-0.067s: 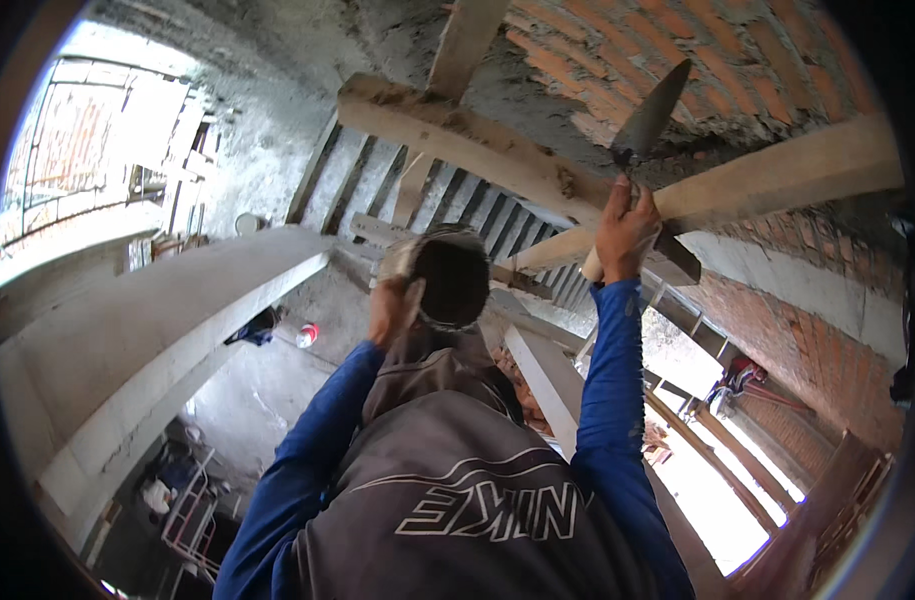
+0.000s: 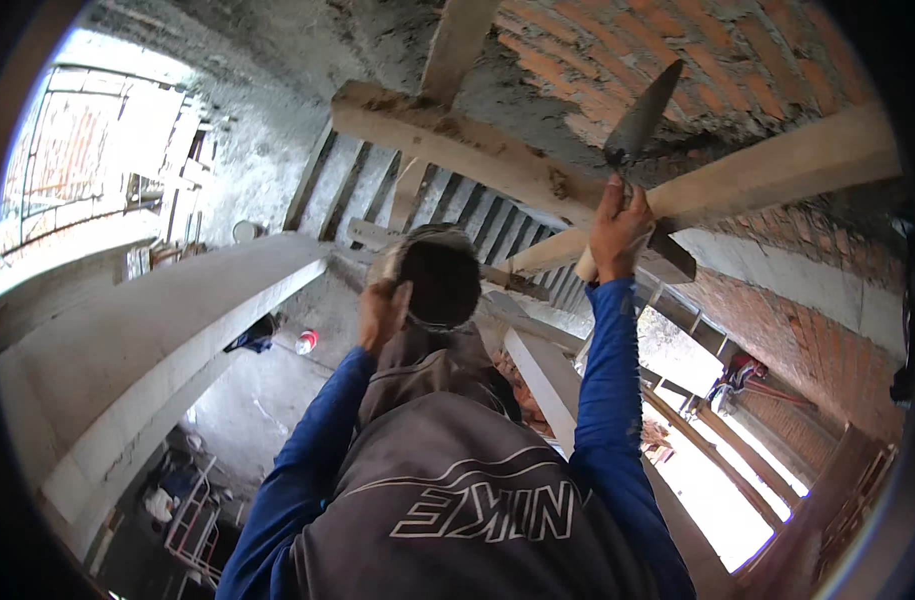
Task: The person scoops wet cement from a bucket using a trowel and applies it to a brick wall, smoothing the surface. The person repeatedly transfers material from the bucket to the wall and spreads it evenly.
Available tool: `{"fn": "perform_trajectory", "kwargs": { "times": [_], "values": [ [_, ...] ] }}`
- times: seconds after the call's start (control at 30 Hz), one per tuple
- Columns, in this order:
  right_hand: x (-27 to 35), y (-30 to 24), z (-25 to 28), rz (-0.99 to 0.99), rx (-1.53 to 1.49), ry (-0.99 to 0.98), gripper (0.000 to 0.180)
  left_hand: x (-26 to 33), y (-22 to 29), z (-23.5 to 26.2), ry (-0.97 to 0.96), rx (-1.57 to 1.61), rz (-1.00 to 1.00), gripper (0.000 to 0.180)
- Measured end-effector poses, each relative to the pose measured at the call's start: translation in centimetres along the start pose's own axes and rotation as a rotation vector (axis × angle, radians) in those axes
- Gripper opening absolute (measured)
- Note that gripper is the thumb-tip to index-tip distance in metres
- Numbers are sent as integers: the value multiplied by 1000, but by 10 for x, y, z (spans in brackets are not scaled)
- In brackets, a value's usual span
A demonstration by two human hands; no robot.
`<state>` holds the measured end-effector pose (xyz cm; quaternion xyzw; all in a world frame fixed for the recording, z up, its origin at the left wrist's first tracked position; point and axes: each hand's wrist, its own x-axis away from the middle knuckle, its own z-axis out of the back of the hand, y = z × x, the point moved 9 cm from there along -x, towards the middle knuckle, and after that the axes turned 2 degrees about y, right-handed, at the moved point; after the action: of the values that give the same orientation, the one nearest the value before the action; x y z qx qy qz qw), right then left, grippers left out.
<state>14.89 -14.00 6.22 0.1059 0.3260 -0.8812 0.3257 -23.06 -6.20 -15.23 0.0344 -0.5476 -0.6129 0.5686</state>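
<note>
My right hand (image 2: 619,230) is raised and closed round the wooden handle of a pointed trowel (image 2: 643,115). The metal blade points up and to the right, in front of the brick wall. It appears close to the wall, but I cannot tell whether it touches. In front of my chest, my left hand (image 2: 382,315) grips the side of a round bucket (image 2: 389,265). The bucket's mouth is tilted toward me, and dark, wet-looking mortar (image 2: 442,280) shows inside. Some fingers of the left hand are hidden behind the bucket.
A rough wooden beam (image 2: 477,150) crosses ahead, meeting another timber (image 2: 777,170) near my right hand. Grey plaster covers part of the brick wall (image 2: 707,50). Stairs (image 2: 457,205) descend beyond the beams. A concrete ledge (image 2: 167,310) lies left, above a lower floor (image 2: 267,400).
The whole view has shifted very slightly. Both hands keep their grips on the bucket and the trowel.
</note>
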Motion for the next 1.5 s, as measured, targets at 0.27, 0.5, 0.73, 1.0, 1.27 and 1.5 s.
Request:
{"fn": "perform_trajectory", "kwargs": {
  "times": [0.27,0.5,0.73,1.0,1.27,1.5],
  "values": [
    [-3,8,-10,-63,-48,-12,34,7,1,104,246,221,-31,37],
    [-2,10,-11,-126,-12,-40,37,31,49,178,532,-30,-217,42],
    [-3,16,-16,-92,-57,-52,39,53,90,238,582,-22,-240,45],
    [-5,30,-23,-133,-78,-145,46,116,192,293,640,55,-553,43],
    [6,-78,47,85,-101,-79,41,141,245,319,793,129,-692,45],
    [69,-226,49,471,-18,-808,22,140,264,308,778,-31,-715,34]
  ]
}}
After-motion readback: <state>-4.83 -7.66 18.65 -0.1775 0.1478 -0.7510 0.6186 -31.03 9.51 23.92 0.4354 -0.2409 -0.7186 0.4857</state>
